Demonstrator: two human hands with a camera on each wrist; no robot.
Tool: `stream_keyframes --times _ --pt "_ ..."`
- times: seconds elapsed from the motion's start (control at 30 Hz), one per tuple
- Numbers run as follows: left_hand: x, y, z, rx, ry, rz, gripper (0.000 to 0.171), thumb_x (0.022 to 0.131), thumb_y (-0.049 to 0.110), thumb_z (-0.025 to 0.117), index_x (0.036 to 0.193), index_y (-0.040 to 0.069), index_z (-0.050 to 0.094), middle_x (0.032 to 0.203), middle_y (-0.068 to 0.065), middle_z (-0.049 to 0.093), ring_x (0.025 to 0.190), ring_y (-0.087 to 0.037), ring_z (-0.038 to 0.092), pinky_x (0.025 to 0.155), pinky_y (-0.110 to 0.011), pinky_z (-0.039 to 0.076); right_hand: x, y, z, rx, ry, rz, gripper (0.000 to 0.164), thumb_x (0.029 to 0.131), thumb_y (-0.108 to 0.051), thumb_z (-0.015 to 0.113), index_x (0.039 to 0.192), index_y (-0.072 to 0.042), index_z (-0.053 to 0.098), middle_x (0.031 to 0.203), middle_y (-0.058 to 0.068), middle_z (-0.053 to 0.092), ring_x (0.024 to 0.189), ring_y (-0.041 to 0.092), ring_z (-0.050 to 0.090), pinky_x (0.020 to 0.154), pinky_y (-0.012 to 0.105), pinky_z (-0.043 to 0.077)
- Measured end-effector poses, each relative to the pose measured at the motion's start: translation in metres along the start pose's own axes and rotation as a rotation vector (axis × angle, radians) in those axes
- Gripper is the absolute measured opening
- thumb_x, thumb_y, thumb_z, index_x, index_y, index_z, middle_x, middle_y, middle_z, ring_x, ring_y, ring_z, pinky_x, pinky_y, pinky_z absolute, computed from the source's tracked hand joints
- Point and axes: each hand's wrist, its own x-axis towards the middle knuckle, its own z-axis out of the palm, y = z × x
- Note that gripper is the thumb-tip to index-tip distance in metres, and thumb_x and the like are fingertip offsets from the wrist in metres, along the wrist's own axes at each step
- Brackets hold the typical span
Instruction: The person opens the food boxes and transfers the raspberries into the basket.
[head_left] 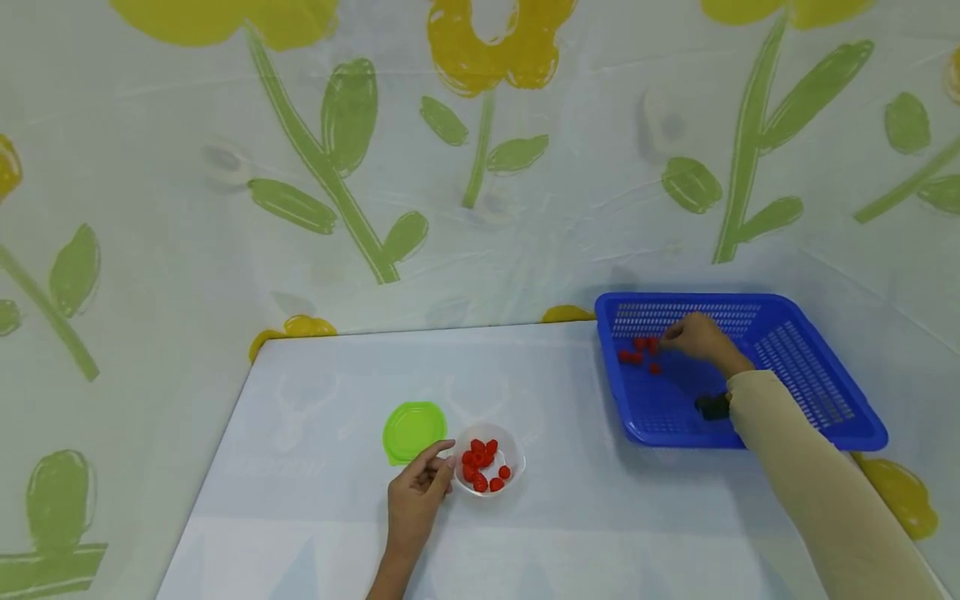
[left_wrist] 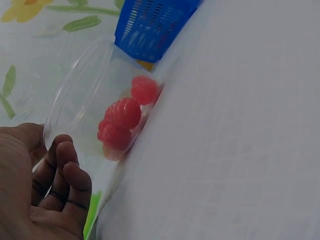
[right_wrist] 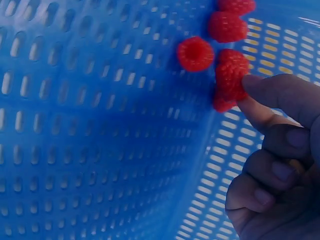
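My left hand (head_left: pixel 417 502) pinches the near-left rim of a clear plastic bowl (left_wrist: pixel 80 100), its other fingers curled below. Several red raspberries (head_left: pixel 480 455) lie inside that bowl on the white table. Over in the blue basket (head_left: pixel 626 408), my right hand (head_left: pixel 699 337) has thumb and forefinger at a raspberry (right_wrist: pixel 231 75), which it pinches in the right wrist view. More raspberries (right_wrist: pixel 228 27) lie around the fingertips, along the basket's left part.
A bright green lid (head_left: pixel 414 432) lies flat on the table (head_left: pixel 300 467), just beyond the left hand. The perforated basket stands at the table's right side. A flower-printed sheet (head_left: pixel 480 250) rises behind the table.
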Motion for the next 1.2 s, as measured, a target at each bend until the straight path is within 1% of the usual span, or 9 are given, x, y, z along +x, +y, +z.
stream_keyframes --times 0.2,0.47,0.63,0.73,0.83,0.93,1.0,1.07,1.2 --pt "-0.002 0.024 -0.003 -0.021 -0.016 0.023 0.025 0.090 -0.002 0.071 0.114 0.003 0.072 0.078 -0.008 0.064 0.062 -0.021 0.059 0.059 -0.020 0.053 0.003 0.003 0.007 0.022 -0.014 0.013 0.032 0.092 -0.017 0.069 0.105 0.013 0.072 0.107 0.029 0.069 0.106 0.051 0.060 0.088 0.061 0.049" --pt "-0.004 0.025 -0.002 -0.017 -0.005 0.054 0.025 0.090 -0.002 0.072 0.113 0.004 0.073 0.076 -0.003 0.063 0.060 -0.018 0.057 0.057 -0.019 0.051 -0.003 0.001 0.006 0.028 -0.032 0.020 0.033 0.092 -0.019 0.071 0.102 0.013 0.072 0.103 0.027 0.070 0.102 0.048 0.062 0.088 0.060 0.049" --pt "-0.004 0.025 -0.002 -0.012 -0.005 0.056 0.025 0.090 -0.003 0.071 0.114 0.004 0.073 0.077 -0.003 0.063 0.060 -0.017 0.057 0.058 -0.019 0.052 -0.013 -0.012 -0.008 -0.027 -0.036 0.023 0.033 0.092 -0.022 0.072 0.102 0.009 0.073 0.105 0.026 0.070 0.100 0.047 0.062 0.083 0.059 0.051" --pt "-0.003 0.025 -0.001 -0.005 0.005 0.077 0.027 0.089 -0.005 0.071 0.115 0.003 0.072 0.077 -0.006 0.064 0.060 -0.016 0.057 0.058 -0.019 0.052 -0.021 -0.025 -0.018 -0.046 0.008 -0.017 0.033 0.094 -0.022 0.070 0.106 0.008 0.073 0.110 0.030 0.067 0.103 0.050 0.061 0.080 0.058 0.052" --pt "-0.002 0.018 0.001 -0.014 0.022 0.094 0.028 0.089 -0.007 0.071 0.115 0.002 0.072 0.077 -0.009 0.064 0.060 -0.018 0.057 0.057 -0.019 0.052 -0.032 -0.043 -0.023 -0.050 0.062 -0.064 0.033 0.095 -0.026 0.069 0.108 0.004 0.074 0.111 0.027 0.068 0.098 0.044 0.063 0.074 0.050 0.054" --pt "0.000 0.003 0.005 -0.031 0.022 0.098 0.029 0.089 -0.004 0.071 0.117 0.005 0.072 0.079 -0.008 0.065 0.061 -0.018 0.058 0.059 -0.020 0.053 -0.047 -0.068 -0.023 -0.031 0.091 -0.088 0.031 0.094 -0.029 0.071 0.107 -0.001 0.076 0.091 0.017 0.069 0.081 0.031 0.059 0.063 0.038 0.048" --pt "0.002 -0.008 0.007 -0.038 0.011 0.098 0.029 0.091 -0.001 0.071 0.119 0.008 0.071 0.081 -0.007 0.066 0.062 -0.018 0.058 0.060 -0.020 0.054 -0.057 -0.084 -0.019 -0.012 0.106 -0.109 0.028 0.094 -0.028 0.072 0.105 -0.003 0.077 0.081 0.007 0.065 0.073 0.023 0.053 0.057 0.032 0.041" --pt "0.003 -0.015 0.009 -0.045 -0.002 0.111 0.028 0.092 0.004 0.071 0.120 0.011 0.071 0.082 -0.005 0.066 0.063 -0.017 0.059 0.061 -0.021 0.055 -0.066 -0.099 -0.012 0.012 0.108 -0.141 0.023 0.093 -0.025 0.073 0.103 -0.005 0.078 0.074 0.002 0.060 0.068 0.019 0.050 0.055 0.029 0.039" --pt "0.003 -0.018 0.012 -0.043 -0.016 0.129 0.027 0.094 0.012 0.072 0.120 0.016 0.071 0.082 -0.002 0.066 0.064 -0.017 0.060 0.062 -0.023 0.055 -0.083 -0.127 0.008 0.023 0.122 -0.249 0.012 0.092 -0.018 0.075 0.099 -0.009 0.079 0.073 -0.003 0.061 0.067 0.015 0.053 0.057 0.028 0.044"
